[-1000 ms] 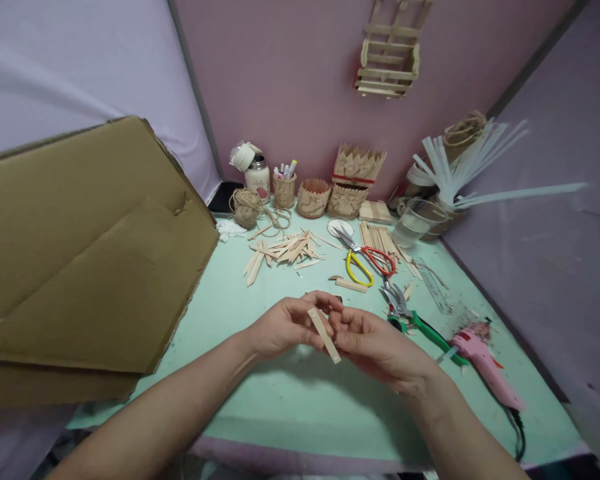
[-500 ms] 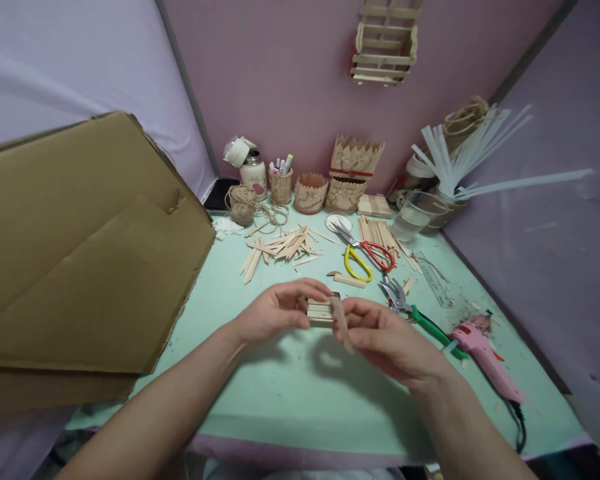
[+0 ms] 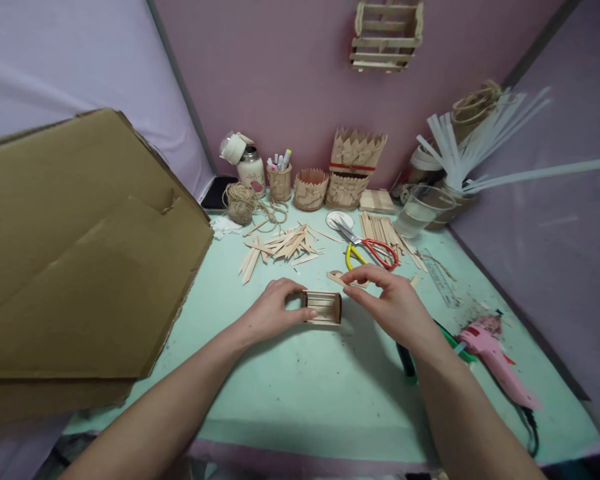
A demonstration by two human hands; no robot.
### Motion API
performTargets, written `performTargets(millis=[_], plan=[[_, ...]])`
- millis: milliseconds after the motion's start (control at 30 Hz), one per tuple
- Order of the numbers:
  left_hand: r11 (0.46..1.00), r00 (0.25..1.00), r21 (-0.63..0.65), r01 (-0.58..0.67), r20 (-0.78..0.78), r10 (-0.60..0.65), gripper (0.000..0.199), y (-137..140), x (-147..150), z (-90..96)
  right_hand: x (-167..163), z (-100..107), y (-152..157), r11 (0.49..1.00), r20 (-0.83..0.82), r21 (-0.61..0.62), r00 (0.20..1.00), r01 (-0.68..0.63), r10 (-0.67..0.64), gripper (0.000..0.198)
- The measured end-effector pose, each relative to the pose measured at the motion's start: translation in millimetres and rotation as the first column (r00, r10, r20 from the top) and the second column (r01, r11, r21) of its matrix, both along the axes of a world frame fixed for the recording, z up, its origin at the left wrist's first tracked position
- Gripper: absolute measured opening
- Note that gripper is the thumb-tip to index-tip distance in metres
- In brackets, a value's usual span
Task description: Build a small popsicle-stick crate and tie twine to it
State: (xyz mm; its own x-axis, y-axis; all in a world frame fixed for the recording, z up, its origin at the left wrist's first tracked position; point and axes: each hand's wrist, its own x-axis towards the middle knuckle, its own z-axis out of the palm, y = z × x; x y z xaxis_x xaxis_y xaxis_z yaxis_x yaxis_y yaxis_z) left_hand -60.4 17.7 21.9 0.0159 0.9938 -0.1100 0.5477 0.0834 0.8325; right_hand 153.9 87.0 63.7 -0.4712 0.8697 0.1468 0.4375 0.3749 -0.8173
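Note:
My left hand is closed around the left end of a small open box of craft sticks, with the thumb over its near side. The box rests on the table, its slatted inside facing up. My right hand is just to the right and beyond it, thumb and forefinger pinching the end of a small flat wooden piece. Another short stick lies there, partly behind the fingers. Yellow-and-red-handled scissors lie just past this hand. Green-handled cutters are mostly covered by my right hand and forearm.
Cut wood pieces and craft sticks lie farther back. A pink glue gun is at the right. A large cardboard sheet stands at the left. Twine, decorated pots and a clear cup line the back.
My right hand has moved away from the box, forward toward the loose wood pieces. The box now shows its open inside, still in my left hand. The view has shifted slightly.

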Motion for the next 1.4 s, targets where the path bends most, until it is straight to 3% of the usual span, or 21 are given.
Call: performTargets(millis=[133,400,600,867,1167,1400], plan=[[1.0,0.998,0.001,0.009,0.066,-0.009,0.034,-1.8,1.3,2.0,0.8,-5.9,0.5,0.996,0.065,0.08,0.998,-0.028,0.023,0.011],[0.998,0.948,0.02,0.065,0.31,-0.068,0.039,-8.4,8.6,1.0,9.1,-6.4,-19.2,0.946,0.294,0.302,0.955,-0.121,0.029,0.01],[0.991,0.913,0.074,0.112,0.386,-0.132,0.041,-8.1,10.0,-3.0,8.9,-10.8,-27.5,0.893,0.358,0.406,0.933,-0.193,0.039,0.014],[0.988,0.921,0.09,0.122,0.361,-0.147,0.049,-7.3,10.4,-3.0,8.5,-13.9,-37.5,0.865,0.333,0.474,0.943,-0.167,-0.001,0.015],[0.97,0.941,0.17,0.173,0.264,-0.214,0.052,-8.6,9.8,-5.7,9.5,-20.8,-44.3,0.789,0.284,0.6,0.957,-0.133,-0.055,0.018],[0.969,0.951,0.169,0.18,0.223,-0.215,0.051,-8.0,9.8,-3.9,9.2,-20.7,-45.8,0.787,0.283,0.604,0.957,-0.125,-0.066,0.018]])
